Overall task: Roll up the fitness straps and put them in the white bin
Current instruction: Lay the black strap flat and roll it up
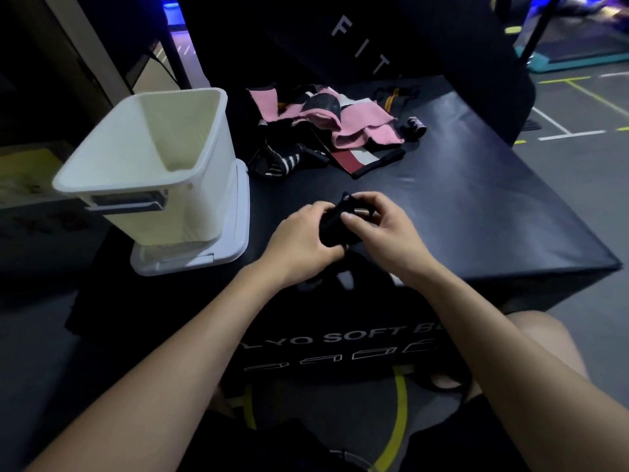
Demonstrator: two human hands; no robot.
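Both forearms reach in from the near edge; left hand (306, 238) and right hand (384, 226) clench one black strap (332, 226), part-rolled, over the black soft box (476, 206). White bin (149, 185) sits left, looks empty. Strap pile (326, 131) behind lies unrolled. Judged: early, most work left.

Head camera, looking forward-down, close over black box top (476, 199).
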